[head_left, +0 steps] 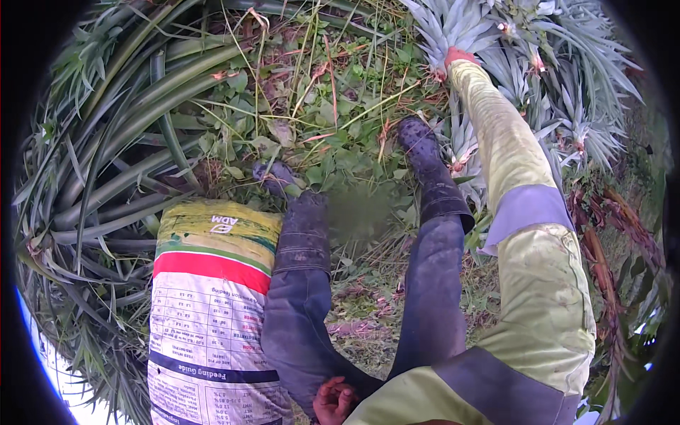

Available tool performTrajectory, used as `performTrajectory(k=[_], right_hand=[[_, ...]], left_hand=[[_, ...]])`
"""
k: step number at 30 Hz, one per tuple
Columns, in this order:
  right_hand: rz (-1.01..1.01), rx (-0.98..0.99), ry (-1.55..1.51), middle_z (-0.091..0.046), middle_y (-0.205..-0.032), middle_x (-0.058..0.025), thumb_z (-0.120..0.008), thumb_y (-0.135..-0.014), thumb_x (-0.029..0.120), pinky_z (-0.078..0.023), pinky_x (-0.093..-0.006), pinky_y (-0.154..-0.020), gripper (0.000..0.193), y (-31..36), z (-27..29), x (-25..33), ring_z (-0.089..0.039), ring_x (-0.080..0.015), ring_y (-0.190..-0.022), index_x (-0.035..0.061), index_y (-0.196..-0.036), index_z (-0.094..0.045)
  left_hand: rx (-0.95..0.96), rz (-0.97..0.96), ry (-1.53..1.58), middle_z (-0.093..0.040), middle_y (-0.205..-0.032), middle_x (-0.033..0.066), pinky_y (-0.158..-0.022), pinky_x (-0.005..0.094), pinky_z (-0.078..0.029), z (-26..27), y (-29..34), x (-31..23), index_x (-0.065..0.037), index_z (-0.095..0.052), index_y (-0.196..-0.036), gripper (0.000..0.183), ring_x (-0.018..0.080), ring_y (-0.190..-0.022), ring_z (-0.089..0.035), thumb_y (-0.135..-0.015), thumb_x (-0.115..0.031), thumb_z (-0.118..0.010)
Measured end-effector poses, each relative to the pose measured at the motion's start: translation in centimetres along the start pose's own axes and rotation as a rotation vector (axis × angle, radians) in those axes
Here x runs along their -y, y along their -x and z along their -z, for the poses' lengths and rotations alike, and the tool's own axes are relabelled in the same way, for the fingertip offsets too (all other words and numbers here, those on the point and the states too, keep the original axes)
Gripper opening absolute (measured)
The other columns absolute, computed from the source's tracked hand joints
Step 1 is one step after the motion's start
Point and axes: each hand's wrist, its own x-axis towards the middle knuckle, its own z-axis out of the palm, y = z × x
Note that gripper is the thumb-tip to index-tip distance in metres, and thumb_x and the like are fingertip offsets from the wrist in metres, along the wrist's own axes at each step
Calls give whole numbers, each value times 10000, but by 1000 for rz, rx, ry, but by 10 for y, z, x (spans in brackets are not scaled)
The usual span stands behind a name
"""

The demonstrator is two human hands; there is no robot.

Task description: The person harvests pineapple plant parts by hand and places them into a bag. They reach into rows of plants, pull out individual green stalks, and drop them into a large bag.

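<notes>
My right arm, in a yellow-green sleeve with grey bands, stretches to the upper right. At its end my right hand (460, 57) is closed around the base of a pineapple plantlet (453, 25), whose blue-green leaves fan out beyond it; most fingers are hidden. More pineapple plantlets (567, 106) with pale pinkish bases lie heaped beside that arm. Down at the lower edge, my left hand (334, 401) rests by my left thigh. Its fingers are loosely curled and slightly apart, with nothing visible in them.
A full printed sack (212, 304), white, red and yellow, stands against my left leg. Long-leaved pineapple plants (106, 163) crowd the left side. My dark muddy boots (428, 159) stand on ground with low green weeds (333, 106). Dry brown leaves (605, 276) hang at the right.
</notes>
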Motion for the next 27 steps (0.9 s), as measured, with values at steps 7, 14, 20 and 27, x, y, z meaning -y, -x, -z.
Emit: performTrajectory(k=[7,14,20,27], right_hand=[[150,-140,232,-650,-1098,-87,-655,-797,394,-476,-411,-899,410,14,1,2,-623,-268,-1032,139,-1117,-631],[309,-190,171,-633,-1116,-128,-487,-849,189,-450,-437,-908,269,83,60,-34,-605,-302,-1052,126,-1078,-612],[715,-356,-62,-622,-880,-113,-534,-857,234,-407,-429,-786,155,270,156,-74,-595,-320,-869,99,-884,-606],[1213,-431,-538,-576,-773,-69,-621,-790,144,-388,-391,-788,97,557,296,-110,-545,-300,-795,58,-813,-583]], left_hand=[[-142,57,-93,-629,-727,56,-589,223,-465,3,6,24,25,-545,-1092,256,75,-630,-571,-860,-35,-633],[-68,37,-72,-635,-812,66,-549,217,-453,-21,-7,-4,-12,-523,-1143,332,119,-605,-600,-868,-143,-655],[163,-335,-589,-533,-1144,146,-779,304,-501,-60,-68,-70,-10,-392,-1321,751,205,-961,-587,-707,-156,-800],[-77,-1343,-718,-257,-1439,248,-1107,455,-234,-115,-16,-215,27,-112,-1438,1325,398,-1355,-237,-464,-403,-901]])
